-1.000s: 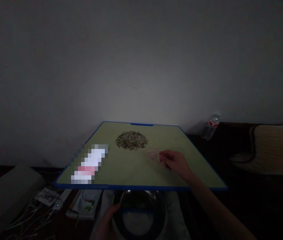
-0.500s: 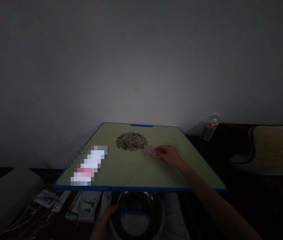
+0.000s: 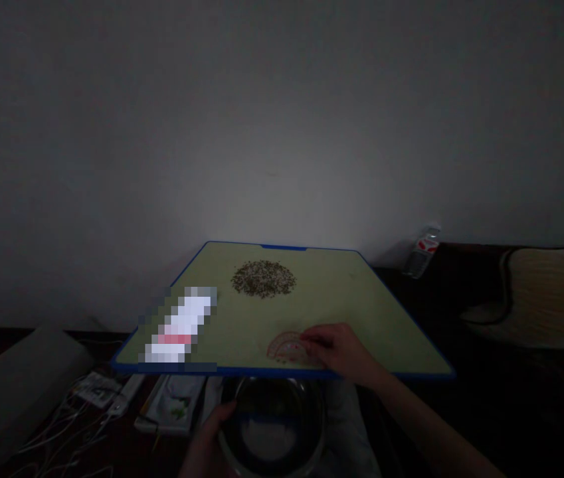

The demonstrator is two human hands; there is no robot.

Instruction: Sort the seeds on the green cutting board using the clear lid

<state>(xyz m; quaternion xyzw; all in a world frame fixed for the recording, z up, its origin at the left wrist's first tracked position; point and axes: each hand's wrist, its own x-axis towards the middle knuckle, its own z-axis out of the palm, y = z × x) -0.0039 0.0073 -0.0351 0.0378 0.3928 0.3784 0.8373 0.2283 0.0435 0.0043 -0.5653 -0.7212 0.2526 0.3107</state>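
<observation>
My right hand [image 3: 334, 348] pinches the right side of a clear protractor with red markings [image 3: 284, 343], low over the front part of the cutting-board-like table top. A few small dark grains show at the protractor's straight edge. Farther back lies a loose pile of small mixed seeds or grains [image 3: 264, 279], dark and pale. Below the table's front edge, my left hand [image 3: 214, 425] grips the left rim of a shiny metal bowl [image 3: 272, 458]; its fingers are partly hidden. The bowl's inside is dark, and its contents are hard to make out.
The green table top [image 3: 361, 299] has a blue rim. A blurred-out bright object [image 3: 182, 328] lies on its left side. White cables [image 3: 62, 425] and a white tray [image 3: 169, 405] sit lower left. A plastic bottle [image 3: 424, 252] leans by the wall, with a cushion [image 3: 551, 299] farther right.
My right hand has drawn the protractor from beside the grain pile toward the table's front edge, with a few grains along. My left hand stays on the bowl.
</observation>
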